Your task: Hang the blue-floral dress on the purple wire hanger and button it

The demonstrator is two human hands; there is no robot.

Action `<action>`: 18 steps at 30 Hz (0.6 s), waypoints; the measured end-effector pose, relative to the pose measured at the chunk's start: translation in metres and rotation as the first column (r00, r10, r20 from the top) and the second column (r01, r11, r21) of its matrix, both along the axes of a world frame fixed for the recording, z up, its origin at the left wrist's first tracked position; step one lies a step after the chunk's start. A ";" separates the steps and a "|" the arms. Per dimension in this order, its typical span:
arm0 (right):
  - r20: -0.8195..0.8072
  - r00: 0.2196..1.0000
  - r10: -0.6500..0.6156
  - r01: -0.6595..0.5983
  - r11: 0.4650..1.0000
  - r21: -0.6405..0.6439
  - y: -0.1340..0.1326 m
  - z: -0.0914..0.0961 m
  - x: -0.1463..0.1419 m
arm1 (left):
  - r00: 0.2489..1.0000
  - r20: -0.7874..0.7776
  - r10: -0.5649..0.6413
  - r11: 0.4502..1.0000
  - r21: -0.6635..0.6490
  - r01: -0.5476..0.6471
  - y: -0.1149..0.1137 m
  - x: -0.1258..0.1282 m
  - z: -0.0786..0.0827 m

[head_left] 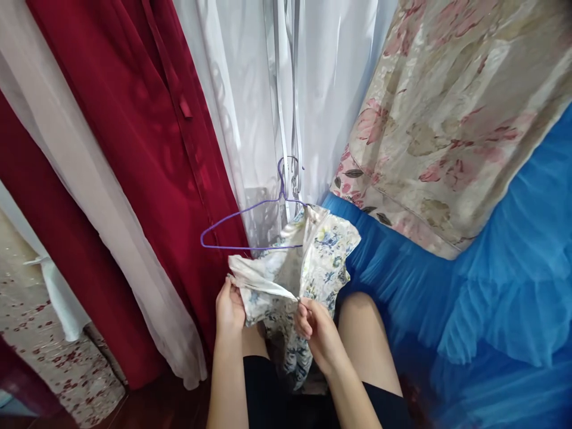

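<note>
A white dress with blue and yellow flowers [328,256] hangs by one shoulder from a purple hanger [250,208]. The hanger's left arm is bare, and its hook rests among white straps. My left hand [231,302] grips the garment's loose left shoulder edge, fingers partly hidden by the cloth. Pinched in my right hand [315,326] is the edge of the garment's opening, near its middle. The pale inner edge stretches between both hands. Lower down, the patterned cloth falls between my knees.
White satin cloth [322,89] hangs straight behind the hanger. Red drapes [134,119] and a pale sheer panel [102,167] hang at left. Pink-flowered cloth [447,131] and ruffled blue tulle [491,286] fill the right side. Dark floor [152,405] shows below.
</note>
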State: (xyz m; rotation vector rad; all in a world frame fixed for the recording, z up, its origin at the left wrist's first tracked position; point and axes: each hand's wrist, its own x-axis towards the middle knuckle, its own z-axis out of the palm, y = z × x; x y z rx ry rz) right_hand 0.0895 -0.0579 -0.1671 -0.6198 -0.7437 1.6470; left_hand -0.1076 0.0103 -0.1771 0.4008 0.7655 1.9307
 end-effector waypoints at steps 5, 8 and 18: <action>0.123 0.979 -0.161 0.170 0.983 -0.066 -0.011 -0.035 0.024 | 0.998 0.015 -0.054 0.998 -0.040 0.055 -0.029 0.021 -0.019; 0.359 0.912 -0.198 0.219 0.976 -0.018 -0.009 -0.038 0.035 | 0.974 -0.169 -0.150 0.985 0.065 0.163 -0.043 0.034 0.000; 0.546 0.822 -0.159 -0.042 0.941 0.337 -0.033 -0.001 0.037 | 0.556 -0.787 -0.267 0.850 0.079 0.521 -0.085 0.110 0.037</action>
